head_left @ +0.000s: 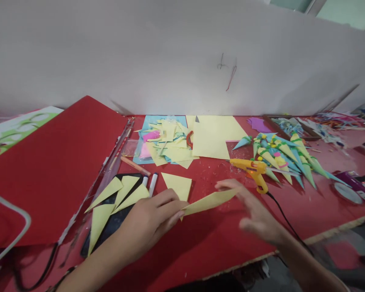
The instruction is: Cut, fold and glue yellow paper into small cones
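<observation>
My left hand [156,213] pinches one end of a pale yellow piece of paper [211,202] above the red table. The paper's far end reaches the fingers of my right hand [249,207], whose thumb stands apart from the fingers. That hand looks open, with the paper's tip at its fingertips. Just behind my left hand lies another yellow paper piece [179,184]. To the left, several cut yellow pieces [121,194] rest on a black tray-like object [117,223], beside white-barrelled markers [153,184].
A yellow glue gun [252,168] with a cord lies at the right, near a heap of yellow and blue paper cones [287,156]. Paper scraps [170,142] and a large yellow sheet [214,136] are at the back. A big red board [57,174] covers the left.
</observation>
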A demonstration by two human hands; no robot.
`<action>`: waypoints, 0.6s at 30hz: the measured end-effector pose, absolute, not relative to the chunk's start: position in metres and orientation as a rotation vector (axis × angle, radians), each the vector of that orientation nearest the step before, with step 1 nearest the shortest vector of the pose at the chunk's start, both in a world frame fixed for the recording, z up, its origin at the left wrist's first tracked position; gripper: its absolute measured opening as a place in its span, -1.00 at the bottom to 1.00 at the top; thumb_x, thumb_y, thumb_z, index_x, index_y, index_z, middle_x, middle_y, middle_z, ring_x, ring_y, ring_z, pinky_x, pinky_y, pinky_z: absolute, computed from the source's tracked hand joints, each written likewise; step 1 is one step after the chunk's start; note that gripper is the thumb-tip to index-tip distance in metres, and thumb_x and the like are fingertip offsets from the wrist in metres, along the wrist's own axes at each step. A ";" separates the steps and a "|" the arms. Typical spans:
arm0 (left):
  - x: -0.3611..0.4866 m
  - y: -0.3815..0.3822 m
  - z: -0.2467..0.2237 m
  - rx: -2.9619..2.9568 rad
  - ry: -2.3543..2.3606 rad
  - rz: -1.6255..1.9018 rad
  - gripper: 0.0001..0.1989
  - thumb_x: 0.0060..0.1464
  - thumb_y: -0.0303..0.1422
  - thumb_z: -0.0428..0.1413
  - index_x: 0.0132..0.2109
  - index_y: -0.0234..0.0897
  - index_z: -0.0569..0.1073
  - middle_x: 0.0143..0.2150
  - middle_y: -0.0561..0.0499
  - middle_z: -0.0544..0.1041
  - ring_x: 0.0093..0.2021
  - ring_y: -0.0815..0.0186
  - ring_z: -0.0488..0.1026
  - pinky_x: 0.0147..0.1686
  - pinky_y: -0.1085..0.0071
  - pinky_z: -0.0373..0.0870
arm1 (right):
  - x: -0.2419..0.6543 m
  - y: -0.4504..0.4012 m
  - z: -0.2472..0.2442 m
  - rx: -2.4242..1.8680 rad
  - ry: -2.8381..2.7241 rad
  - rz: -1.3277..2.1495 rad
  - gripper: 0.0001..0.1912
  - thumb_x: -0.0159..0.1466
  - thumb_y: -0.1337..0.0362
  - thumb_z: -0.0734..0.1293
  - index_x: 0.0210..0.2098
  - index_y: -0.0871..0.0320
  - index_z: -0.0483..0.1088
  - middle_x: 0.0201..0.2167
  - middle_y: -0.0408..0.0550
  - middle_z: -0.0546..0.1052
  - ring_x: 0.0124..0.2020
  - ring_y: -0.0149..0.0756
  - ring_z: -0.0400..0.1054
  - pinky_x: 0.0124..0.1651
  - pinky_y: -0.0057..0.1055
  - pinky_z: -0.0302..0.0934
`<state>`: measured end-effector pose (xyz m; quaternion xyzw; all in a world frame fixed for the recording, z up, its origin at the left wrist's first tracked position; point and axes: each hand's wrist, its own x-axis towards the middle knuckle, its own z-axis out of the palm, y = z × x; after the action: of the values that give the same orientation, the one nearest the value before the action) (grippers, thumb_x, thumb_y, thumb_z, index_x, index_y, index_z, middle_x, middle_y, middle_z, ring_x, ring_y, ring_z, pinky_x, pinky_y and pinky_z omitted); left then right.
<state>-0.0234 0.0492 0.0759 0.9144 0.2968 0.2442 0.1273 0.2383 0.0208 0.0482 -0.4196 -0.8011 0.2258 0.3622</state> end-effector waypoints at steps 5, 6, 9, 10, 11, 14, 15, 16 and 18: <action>-0.011 0.056 0.060 2.712 0.714 0.840 -0.74 0.16 -0.50 -0.10 -0.12 -0.11 0.40 -0.19 0.04 0.41 -0.43 0.51 0.39 -0.48 0.60 0.29 | 0.221 0.005 0.047 -0.869 -2.070 0.160 -0.77 0.30 0.28 0.15 -0.09 0.13 0.33 -0.22 -0.02 0.48 -0.14 -0.33 0.36 0.09 -0.21 0.13; -0.009 0.058 0.057 2.749 0.730 0.850 -0.74 0.16 -0.50 -0.09 -0.10 -0.12 0.38 -0.15 0.03 0.41 -0.41 0.50 0.40 -0.47 0.60 0.30 | 0.222 0.004 0.049 -0.852 -2.086 0.074 -0.78 0.29 0.37 0.14 -0.13 0.14 0.35 -0.27 -0.04 0.50 -0.19 -0.35 0.37 0.07 -0.23 0.15; -0.002 0.058 0.050 2.856 0.761 0.860 -0.76 0.15 -0.49 -0.10 -0.06 -0.21 0.34 -0.10 -0.06 0.40 -0.29 0.40 0.44 -0.39 0.53 0.35 | 0.228 0.001 0.051 -0.876 -2.248 -0.195 -0.75 0.26 0.47 0.15 -0.15 0.23 0.40 -0.30 -0.01 0.54 -0.24 -0.34 0.38 -0.09 -0.34 0.23; 0.001 0.056 0.048 2.892 0.743 0.835 -0.74 0.15 -0.50 -0.11 -0.04 -0.23 0.32 -0.11 -0.07 0.41 -0.24 0.35 0.44 -0.34 0.48 0.37 | 0.230 0.001 0.049 -0.891 -2.299 -0.290 -0.75 0.26 0.49 0.15 -0.16 0.26 0.41 -0.29 0.01 0.54 -0.24 -0.32 0.38 -0.14 -0.35 0.24; 0.005 0.054 0.046 2.929 0.721 0.788 -0.72 0.14 -0.51 -0.11 -0.02 -0.25 0.31 -0.12 -0.08 0.43 -0.20 0.31 0.43 -0.29 0.42 0.37 | 0.231 0.000 0.045 -0.906 -2.342 -0.371 -0.74 0.26 0.49 0.15 -0.16 0.28 0.42 -0.28 0.04 0.55 -0.25 -0.29 0.38 -0.18 -0.34 0.24; 0.014 0.044 0.035 2.967 0.703 0.489 -0.66 0.12 -0.54 -0.11 0.05 -0.28 0.25 -0.10 -0.08 0.45 -0.14 0.24 0.40 -0.20 0.30 0.34 | 0.232 -0.003 0.027 -0.934 -2.420 -0.470 -0.73 0.28 0.49 0.12 -0.18 0.31 0.43 -0.25 0.06 0.54 -0.26 -0.27 0.38 -0.23 -0.33 0.22; 0.015 0.041 0.030 2.949 0.724 0.384 -0.66 0.12 -0.53 -0.09 0.05 -0.31 0.25 -0.09 -0.08 0.45 -0.14 0.24 0.39 -0.19 0.29 0.33 | 0.232 -0.005 0.021 -0.938 -2.439 -0.461 -0.71 0.29 0.49 0.10 -0.19 0.30 0.43 -0.25 0.04 0.54 -0.26 -0.28 0.37 -0.23 -0.33 0.21; 0.017 0.038 0.024 2.934 0.733 0.314 -0.68 0.12 -0.51 -0.09 0.04 -0.33 0.26 -0.09 -0.08 0.45 -0.16 0.24 0.39 -0.19 0.29 0.32 | 0.233 -0.007 0.016 -0.944 -2.459 -0.441 -0.69 0.31 0.48 0.07 -0.20 0.29 0.43 -0.24 0.03 0.54 -0.26 -0.29 0.36 -0.23 -0.35 0.20; 0.017 0.033 0.014 2.928 0.728 0.256 -0.74 0.13 -0.47 -0.07 -0.01 -0.32 0.30 -0.10 -0.04 0.46 -0.16 0.23 0.38 -0.18 0.27 0.29 | 0.234 -0.011 0.008 -0.952 -2.498 -0.382 -0.65 0.33 0.46 0.03 -0.20 0.27 0.43 -0.24 0.00 0.53 -0.26 -0.32 0.35 -0.23 -0.37 0.18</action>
<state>0.0166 0.0326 0.0142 0.9655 0.2399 0.0843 0.0566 0.2337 -0.0112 0.0081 -0.3441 -0.9026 -0.1379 0.2187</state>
